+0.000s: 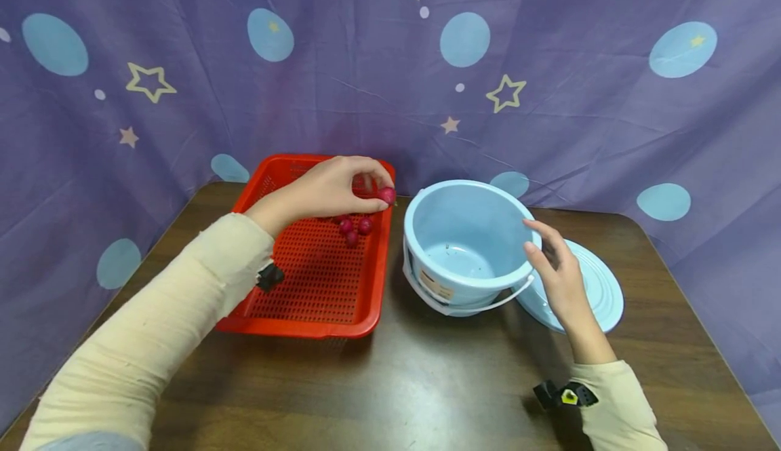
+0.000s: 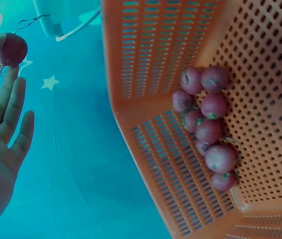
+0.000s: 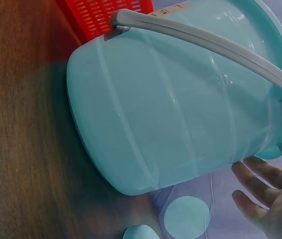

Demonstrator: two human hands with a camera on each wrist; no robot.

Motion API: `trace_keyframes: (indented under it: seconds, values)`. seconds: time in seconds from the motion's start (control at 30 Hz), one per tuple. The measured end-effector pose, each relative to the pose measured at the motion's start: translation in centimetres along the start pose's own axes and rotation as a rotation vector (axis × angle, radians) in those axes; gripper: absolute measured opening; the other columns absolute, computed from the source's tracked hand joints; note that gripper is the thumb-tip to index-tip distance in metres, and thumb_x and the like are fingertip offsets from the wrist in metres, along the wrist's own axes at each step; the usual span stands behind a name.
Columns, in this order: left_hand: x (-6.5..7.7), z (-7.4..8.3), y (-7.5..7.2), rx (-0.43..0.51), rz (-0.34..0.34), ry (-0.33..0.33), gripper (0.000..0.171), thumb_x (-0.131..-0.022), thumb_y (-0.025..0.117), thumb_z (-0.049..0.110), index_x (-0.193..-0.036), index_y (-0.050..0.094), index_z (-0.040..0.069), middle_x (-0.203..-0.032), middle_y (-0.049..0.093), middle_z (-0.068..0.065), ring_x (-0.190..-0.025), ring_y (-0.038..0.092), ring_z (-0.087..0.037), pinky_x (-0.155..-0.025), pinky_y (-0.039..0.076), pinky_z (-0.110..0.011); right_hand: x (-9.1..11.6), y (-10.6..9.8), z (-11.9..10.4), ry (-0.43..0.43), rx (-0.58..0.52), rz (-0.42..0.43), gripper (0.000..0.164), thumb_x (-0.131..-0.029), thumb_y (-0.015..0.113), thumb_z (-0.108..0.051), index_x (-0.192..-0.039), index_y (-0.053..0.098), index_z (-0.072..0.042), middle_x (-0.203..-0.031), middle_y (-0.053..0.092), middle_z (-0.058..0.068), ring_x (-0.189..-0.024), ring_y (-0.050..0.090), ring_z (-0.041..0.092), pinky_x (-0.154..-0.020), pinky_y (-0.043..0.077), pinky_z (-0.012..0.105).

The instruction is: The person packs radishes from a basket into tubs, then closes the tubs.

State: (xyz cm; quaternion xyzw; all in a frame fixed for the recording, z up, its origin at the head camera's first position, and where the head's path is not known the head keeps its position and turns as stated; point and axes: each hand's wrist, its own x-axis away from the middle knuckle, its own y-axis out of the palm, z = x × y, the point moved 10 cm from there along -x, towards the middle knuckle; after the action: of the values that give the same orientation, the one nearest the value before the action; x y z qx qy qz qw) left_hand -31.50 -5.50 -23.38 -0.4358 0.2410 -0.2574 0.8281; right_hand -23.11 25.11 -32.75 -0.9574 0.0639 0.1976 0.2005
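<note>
My left hand (image 1: 332,183) pinches a small red radish (image 1: 387,196) between thumb and fingertips, above the right side of a red plastic basket (image 1: 350,329). In the left wrist view, thin roots trail from the held radish (image 2: 12,50). Several more radishes (image 2: 211,130) lie clustered against the basket's wall. A light blue bucket (image 1: 472,224) stands upright beside the basket, with small dark bits on its floor. At the bucket's right rim is my right hand (image 1: 558,271), fingers spread and fingertips against the outside, as the right wrist view also shows.
A light blue round lid (image 1: 601,285) lies on the wooden table (image 1: 421,383), behind my right hand and partly under the bucket's overhang. The bucket's white handle (image 1: 476,310) hangs down in front. A purple patterned curtain (image 1: 378,64) closes off the table's far side.
</note>
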Motion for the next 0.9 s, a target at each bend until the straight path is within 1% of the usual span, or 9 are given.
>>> trace_keyframes:
  seconds: [0.13, 0.27, 0.47, 0.6, 0.77, 0.9]
  values:
    - [-0.4, 0.8, 0.1, 0.010, -0.002, 0.014, 0.022, -0.085, 0.078, 0.035, -0.105, 0.069, 0.029, -0.095, 0.065, 0.014, -0.090, 0.058, -0.009, -0.078, 0.048, -0.031, 0.1, 0.0, 0.1, 0.003, 0.002, 0.003, 0.039, -0.103, 0.052, -0.018, -0.141, 0.053, -0.006, -0.141, 0.052, 0.015, -0.124, 0.048, 0.002, -0.100, 0.036, 0.015]
    - [-0.8, 1.7, 0.4, 0.012, -0.005, 0.025, 0.023, -0.085, 0.078, 0.034, -0.106, 0.070, 0.029, -0.094, 0.065, 0.012, -0.090, 0.058, -0.011, -0.076, 0.048, -0.031, 0.1, 0.0, 0.1, 0.005, 0.005, 0.003, 0.040, -0.103, 0.052, -0.019, -0.141, 0.052, -0.006, -0.141, 0.052, 0.015, -0.124, 0.048, 0.002, -0.100, 0.035, 0.015]
    - [-1.4, 2.7, 1.3, 0.006, -0.026, 0.029, 0.025, -0.084, 0.079, 0.035, -0.107, 0.070, 0.029, -0.094, 0.065, 0.012, -0.092, 0.058, -0.010, -0.075, 0.047, -0.032, 0.0, 0.0, 0.1, 0.007, -0.001, 0.005, 0.039, -0.103, 0.052, -0.018, -0.140, 0.052, -0.005, -0.141, 0.052, 0.015, -0.123, 0.048, 0.002, -0.100, 0.036, 0.015]
    - [-1.9, 3.5, 1.8, -0.002, -0.037, 0.050, 0.026, -0.084, 0.079, 0.035, -0.108, 0.070, 0.028, -0.096, 0.065, 0.014, -0.093, 0.057, -0.008, -0.076, 0.047, -0.032, 0.0, 0.1, -0.1, 0.008, -0.010, 0.006, 0.039, -0.103, 0.052, -0.018, -0.140, 0.052, -0.005, -0.140, 0.053, 0.015, -0.123, 0.049, 0.003, -0.099, 0.036, 0.015]
    - [-2.5, 4.2, 2.9, -0.007, -0.066, 0.077, 0.026, -0.085, 0.078, 0.034, -0.109, 0.070, 0.028, -0.097, 0.064, 0.013, -0.091, 0.056, -0.008, -0.073, 0.046, -0.031, 0.0, 0.1, 0.0, 0.009, -0.008, 0.002, 0.039, -0.103, 0.052, -0.017, -0.140, 0.052, -0.005, -0.140, 0.053, 0.015, -0.122, 0.049, 0.001, -0.099, 0.036, 0.015]
    - [-2.9, 4.4, 4.1, -0.034, -0.101, 0.105, 0.024, -0.086, 0.077, 0.033, -0.108, 0.070, 0.028, -0.099, 0.064, 0.014, -0.090, 0.058, -0.008, -0.074, 0.046, -0.030, 0.0, 0.0, -0.1, 0.009, -0.025, -0.003, 0.039, -0.103, 0.051, -0.015, -0.141, 0.052, -0.004, -0.139, 0.053, 0.016, -0.118, 0.050, 0.001, -0.096, 0.037, 0.013]
